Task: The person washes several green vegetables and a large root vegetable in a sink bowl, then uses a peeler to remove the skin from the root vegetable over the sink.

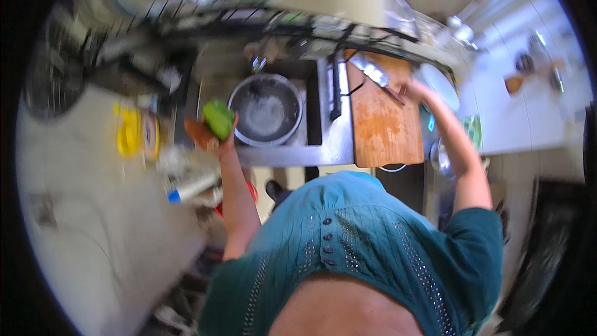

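Observation:
My left hand is shut on a green vegetable, perhaps a bell pepper, at the left rim of the sink. An orange, tapering thing, likely a carrot, sticks out to the left from the same hand. To the right, a wooden cutting board with wet patches lies beside the basin. A knife with a broad blade and a reddish-brown handle rests at the board's far part. Over the board's right edge, my right hand is at the knife's handle; blur hides whether the fingers grip it.
A metal bowl holding water stands in the sink under the faucet. A black dish rack with plates spans the back. Yellow bottles stand at left. A pale plate is right of the board.

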`<state>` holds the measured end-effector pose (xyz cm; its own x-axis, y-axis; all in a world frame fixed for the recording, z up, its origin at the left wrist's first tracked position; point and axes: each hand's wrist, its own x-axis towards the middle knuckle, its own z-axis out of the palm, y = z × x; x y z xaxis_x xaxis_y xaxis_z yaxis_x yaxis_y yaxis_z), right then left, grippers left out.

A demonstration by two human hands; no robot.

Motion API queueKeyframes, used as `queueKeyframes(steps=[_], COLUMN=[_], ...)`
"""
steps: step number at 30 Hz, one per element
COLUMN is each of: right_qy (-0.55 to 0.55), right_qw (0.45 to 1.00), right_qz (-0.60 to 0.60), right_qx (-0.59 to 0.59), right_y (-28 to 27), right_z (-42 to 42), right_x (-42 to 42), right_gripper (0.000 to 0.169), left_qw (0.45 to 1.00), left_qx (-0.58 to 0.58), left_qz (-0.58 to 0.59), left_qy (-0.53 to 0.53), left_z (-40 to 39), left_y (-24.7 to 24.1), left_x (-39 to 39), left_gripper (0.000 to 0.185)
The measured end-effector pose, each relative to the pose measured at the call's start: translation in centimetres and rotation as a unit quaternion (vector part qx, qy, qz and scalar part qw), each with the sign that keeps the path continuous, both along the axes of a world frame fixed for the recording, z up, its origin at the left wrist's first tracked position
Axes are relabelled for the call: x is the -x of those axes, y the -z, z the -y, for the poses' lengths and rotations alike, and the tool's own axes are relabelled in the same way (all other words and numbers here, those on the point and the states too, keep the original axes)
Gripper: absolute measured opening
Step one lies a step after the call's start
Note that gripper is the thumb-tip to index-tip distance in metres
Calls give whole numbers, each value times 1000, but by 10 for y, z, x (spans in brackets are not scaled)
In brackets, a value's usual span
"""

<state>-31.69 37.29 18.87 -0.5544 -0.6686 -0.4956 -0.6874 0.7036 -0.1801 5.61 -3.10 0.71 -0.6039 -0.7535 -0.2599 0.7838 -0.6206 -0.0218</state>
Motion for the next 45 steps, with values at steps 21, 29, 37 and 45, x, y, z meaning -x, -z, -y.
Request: queueKeyframes(steps=[21,29,37,45], right_qy=[170,109,-93,-111], right_qw=[932,976,974,874], right_qz=[-134,-34,-115,-81], right_qx=[290,186,172,467], right_y=[287,347,306,152], right_z=[242,381,386,306], right_x=[-193,-137,-192,-204], right_gripper=[58,56,23,20], left_qw=[997,997,999,976], left_qx=[-28,-72,-32,-55], left_qz=[59,24,29,210], left_qy=[-38,-11,10,10], left_z=[14,-13,-31,-14], left_y=[4,22,18,-42], left_x=[-53,-55,-75,-56], left_gripper=[50,56,59,41])
